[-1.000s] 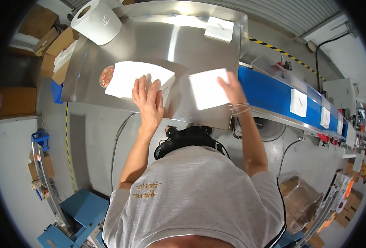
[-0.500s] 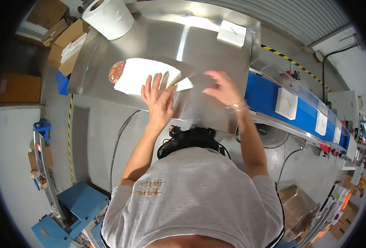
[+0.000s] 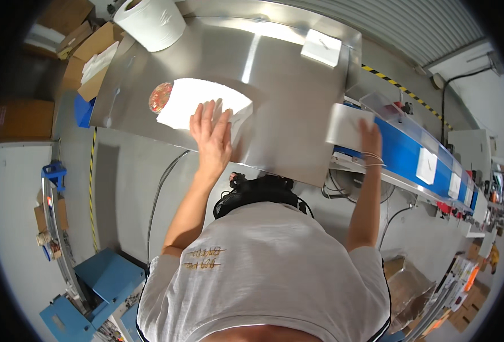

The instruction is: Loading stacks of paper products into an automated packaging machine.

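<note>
A row of white, thin, paper-like pieces (image 3: 189, 102), perhaps folded napkins, leans together on the steel table. At its left end rests a round red speckled object (image 3: 160, 97), touching the row. My left hand (image 3: 211, 139) lies on the row's near right part, fingers stretched out and gripping nothing. At the right edge of the table, my right hand (image 3: 370, 137) is on a white square pack (image 3: 346, 126), with the thumb hidden and the fingers blurred. That pack spans the gap between the table and the blue conveyor belt (image 3: 397, 142).
More white square packs (image 3: 427, 166) lie along the belt behind a clear guard (image 3: 386, 108). Another white pack (image 3: 321, 48) sits at the table's far right corner. A large white roll (image 3: 152, 25) stands far left, beside an open cardboard box (image 3: 95, 57).
My right hand has moved right from over the table to the belt. The nearest white pack has shifted left toward the table. My left hand has flattened against the row's right end.
</note>
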`<state>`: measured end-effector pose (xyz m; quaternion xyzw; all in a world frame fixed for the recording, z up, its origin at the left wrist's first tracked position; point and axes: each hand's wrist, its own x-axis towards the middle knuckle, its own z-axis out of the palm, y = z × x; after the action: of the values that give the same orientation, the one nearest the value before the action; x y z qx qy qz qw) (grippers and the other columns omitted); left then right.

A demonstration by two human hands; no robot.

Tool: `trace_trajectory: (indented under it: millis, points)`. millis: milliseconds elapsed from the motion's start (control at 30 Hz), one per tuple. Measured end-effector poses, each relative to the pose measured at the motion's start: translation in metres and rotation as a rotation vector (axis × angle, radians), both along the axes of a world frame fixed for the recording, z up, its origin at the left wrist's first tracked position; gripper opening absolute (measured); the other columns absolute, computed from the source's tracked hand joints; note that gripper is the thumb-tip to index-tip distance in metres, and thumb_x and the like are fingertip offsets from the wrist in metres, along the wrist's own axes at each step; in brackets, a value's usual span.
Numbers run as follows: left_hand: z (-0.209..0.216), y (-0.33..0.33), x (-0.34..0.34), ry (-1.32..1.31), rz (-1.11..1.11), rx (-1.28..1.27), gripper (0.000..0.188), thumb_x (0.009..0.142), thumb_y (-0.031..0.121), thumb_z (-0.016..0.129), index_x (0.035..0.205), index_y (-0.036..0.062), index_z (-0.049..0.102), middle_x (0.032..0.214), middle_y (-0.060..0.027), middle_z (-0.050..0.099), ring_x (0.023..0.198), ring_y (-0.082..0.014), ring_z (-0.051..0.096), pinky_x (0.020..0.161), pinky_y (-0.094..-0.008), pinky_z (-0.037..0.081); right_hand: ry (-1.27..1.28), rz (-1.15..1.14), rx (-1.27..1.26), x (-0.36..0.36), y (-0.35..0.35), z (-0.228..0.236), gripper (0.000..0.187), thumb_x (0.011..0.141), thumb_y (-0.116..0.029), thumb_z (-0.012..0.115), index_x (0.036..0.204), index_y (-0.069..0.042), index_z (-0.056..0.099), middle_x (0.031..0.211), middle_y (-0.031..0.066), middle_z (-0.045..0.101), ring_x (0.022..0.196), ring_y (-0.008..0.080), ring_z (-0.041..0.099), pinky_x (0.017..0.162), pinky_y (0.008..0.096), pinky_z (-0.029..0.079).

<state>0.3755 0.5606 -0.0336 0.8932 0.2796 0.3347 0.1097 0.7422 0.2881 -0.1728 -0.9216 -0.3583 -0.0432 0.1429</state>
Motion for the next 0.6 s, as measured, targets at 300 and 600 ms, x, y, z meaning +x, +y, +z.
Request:
trace_trajectory:
  millis: [300,600]
  points:
    - [0.006,-0.003,0.0,0.013,-0.041,-0.045,0.026,0.078,0.003,0.064,0.102,0.0131,0.067,0.138,-0.0139,0.041,0.134,-0.0393,0.026,0.107,-0.0552,0.014,0.192,0.488,0.394,-0.118,0.112,0.122,0.05,0.073,-0.023,0.075,0.117,-0.009,0.056,0.112,0.0132,0.058,0.1,0.031,0.056,0.086,0.0381,0.045]
    - [0.007,0.009,-0.002,0.023,0.005,-0.076,0.034,0.084,0.011,0.061,0.117,0.0074,0.059,0.145,-0.0175,0.031,0.135,-0.041,0.023,0.108,-0.0545,0.016,1.209,0.439,0.728,-0.165,0.168,0.093,0.031,0.086,-0.02,0.067,0.107,0.0,0.056,0.103,0.0045,0.057,0.087,0.0124,0.054,0.078,0.0296,0.046]
